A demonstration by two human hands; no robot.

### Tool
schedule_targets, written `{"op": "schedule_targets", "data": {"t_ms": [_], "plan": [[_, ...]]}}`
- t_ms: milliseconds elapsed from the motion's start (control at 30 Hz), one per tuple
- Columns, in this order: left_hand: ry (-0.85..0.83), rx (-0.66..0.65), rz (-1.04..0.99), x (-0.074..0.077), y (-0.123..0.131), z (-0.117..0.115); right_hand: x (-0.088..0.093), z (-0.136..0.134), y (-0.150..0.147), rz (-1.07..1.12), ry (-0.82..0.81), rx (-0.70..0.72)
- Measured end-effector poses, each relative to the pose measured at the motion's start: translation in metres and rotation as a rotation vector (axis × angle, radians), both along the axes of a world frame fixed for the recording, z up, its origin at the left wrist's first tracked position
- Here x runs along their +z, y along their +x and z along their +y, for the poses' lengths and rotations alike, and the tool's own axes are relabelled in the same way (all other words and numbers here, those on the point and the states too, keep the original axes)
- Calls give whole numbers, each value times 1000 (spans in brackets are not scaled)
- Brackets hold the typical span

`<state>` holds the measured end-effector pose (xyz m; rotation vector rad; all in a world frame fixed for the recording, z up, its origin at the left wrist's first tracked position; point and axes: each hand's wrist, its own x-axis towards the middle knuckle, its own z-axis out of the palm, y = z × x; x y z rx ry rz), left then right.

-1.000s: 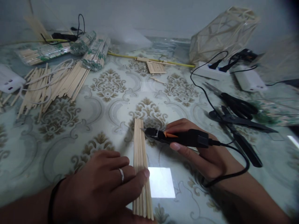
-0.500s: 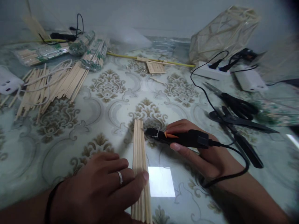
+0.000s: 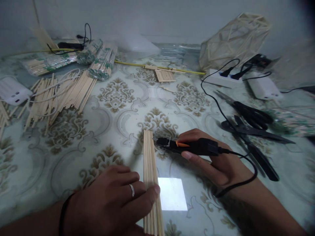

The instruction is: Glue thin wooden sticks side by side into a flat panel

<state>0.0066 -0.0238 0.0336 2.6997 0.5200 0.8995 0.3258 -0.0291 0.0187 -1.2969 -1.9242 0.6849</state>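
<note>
A narrow row of pale wooden sticks point(image 3: 148, 157) lies side by side, pointing away from me. My left hand point(image 3: 113, 196), with a ring and a dark wristband, grips the row near its close end, thumb across the top. Other fingertips are hidden beneath or behind the sticks. In my right hand point(image 3: 209, 160) is a black corded hot glue gun point(image 3: 197, 146) with an orange part. Its thin tip points left at the right edge of the row, near the far end; whether it touches cannot be made out.
Loose sticks point(image 3: 71, 95) and bagged sticks point(image 3: 104, 64) lie at left beside a white device point(image 3: 14, 91). A small stick panel point(image 3: 165, 75) rests farther back. At right are scissors point(image 3: 251, 113), black-handled tools point(image 3: 258, 131), a power strip point(image 3: 221, 78) and a stick-framed lantern shape point(image 3: 236, 42).
The whole view has shifted slightly, so everything appears a little lower and farther right. Both hands keep their hold, and the glue gun tip stays by the row's far right edge.
</note>
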Motion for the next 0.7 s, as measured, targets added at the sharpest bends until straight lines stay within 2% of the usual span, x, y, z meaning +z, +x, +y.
{"op": "schedule_targets", "data": {"t_ms": [300,467,700], "plan": [[-15,-35,12,-2,-1,-2,-1,-3,0,-43,28,-10],[-64,-42,7,-6,-3,-2,-6,-2,0,-40,68,27],[-95,-97,52,-11,-5,1,-14,-2,3,-62,115,-8]]}}
